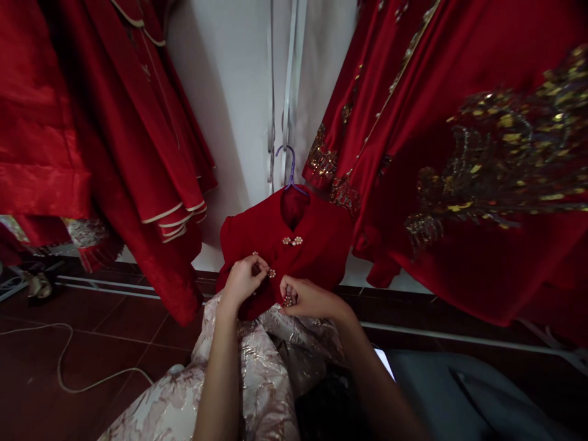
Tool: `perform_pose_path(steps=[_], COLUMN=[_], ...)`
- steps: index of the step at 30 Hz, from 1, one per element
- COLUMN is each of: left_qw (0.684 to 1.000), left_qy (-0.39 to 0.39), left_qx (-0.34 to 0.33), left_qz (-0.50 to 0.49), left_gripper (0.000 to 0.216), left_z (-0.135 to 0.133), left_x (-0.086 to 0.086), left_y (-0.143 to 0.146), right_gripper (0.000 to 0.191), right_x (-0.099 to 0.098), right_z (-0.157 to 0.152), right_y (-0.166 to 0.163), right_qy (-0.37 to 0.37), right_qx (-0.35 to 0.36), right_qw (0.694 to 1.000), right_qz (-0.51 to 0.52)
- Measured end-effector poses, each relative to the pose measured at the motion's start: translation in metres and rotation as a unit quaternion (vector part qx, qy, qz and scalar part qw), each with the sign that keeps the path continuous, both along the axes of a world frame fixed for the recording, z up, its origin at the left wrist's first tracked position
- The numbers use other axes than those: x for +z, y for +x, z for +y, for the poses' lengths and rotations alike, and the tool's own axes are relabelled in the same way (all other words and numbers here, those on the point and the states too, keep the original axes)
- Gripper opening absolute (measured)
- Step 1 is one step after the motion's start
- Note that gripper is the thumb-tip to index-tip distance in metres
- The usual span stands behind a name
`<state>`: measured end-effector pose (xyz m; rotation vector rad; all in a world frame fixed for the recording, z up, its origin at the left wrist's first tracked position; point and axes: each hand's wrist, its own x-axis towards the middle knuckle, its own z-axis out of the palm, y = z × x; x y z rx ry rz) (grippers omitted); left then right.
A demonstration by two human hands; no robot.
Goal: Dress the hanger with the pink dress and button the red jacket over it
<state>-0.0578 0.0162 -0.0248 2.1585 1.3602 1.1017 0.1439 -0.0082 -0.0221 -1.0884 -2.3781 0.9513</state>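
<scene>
Thumb and fingers of my left hand (242,280) pinch the front edge of the small red jacket (321,245) beside a pearl button (272,273). My right hand (307,298) is curled shut on a lower button (288,301). The jacket hangs on a purple hanger (291,168) against a white wall (229,92), between red gowns (459,184).

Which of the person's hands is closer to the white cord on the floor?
Left. The left hand pinches the red jacket, on the side of the cord; the right hand is farther right, holding a lower clasp.
</scene>
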Motion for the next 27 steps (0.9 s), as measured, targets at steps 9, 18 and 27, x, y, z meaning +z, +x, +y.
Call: perform_pose_path(steps=[9, 18, 27], left_qw=[0.972, 0.913, 0.911], left_qy=[0.152, 0.247, 0.232], left_qx=[0.014, -0.01, -0.038], left_qz=[0.178, 0.326, 0.337], left_gripper=[0.028, 0.02, 0.016], left_z=[0.022, 0.048, 0.052], left_x=[0.05, 0.07, 0.073], left_y=[0.047, 0.059, 0.066], right_gripper=[0.025, 0.028, 0.029], right_x=[0.004, 0.005, 0.007], right_z=[-0.001, -0.001, -0.001], right_y=[0.001, 0.007, 0.014], right_qy=[-0.002, -0.015, -0.038], right_qx=[-0.008, -0.02, -0.024], right_qw=[1.0, 0.999, 0.999], right_qz=[-0.018, -0.027, -0.025])
